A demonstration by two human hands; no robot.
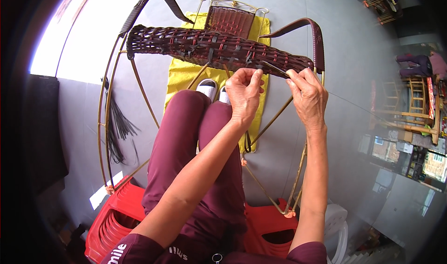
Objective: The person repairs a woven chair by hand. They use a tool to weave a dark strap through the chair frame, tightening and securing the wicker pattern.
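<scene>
A chair frame of gold-coloured metal tubing [103,119] lies in front of me, with a dark brown and red woven seat edge [186,42] across it. My right hand [308,98] is closed round a thin pointed metal tool [276,68], whose tip reaches the weave near its right end. Just to the left, my left hand [244,96] is pinched close below the woven edge. Whatever lies between its fingertips is too small to make out. Two wrapped brown armrests [316,40] curve up at either end.
Under the chair lies a yellow cloth [181,77], with a woven backrest [230,20] at its far end. Black strips [118,129] hang on the left tubing. Red plastic stools [116,212] stand beside my legs. At far right, another person [421,66] is near a wooden frame [414,101].
</scene>
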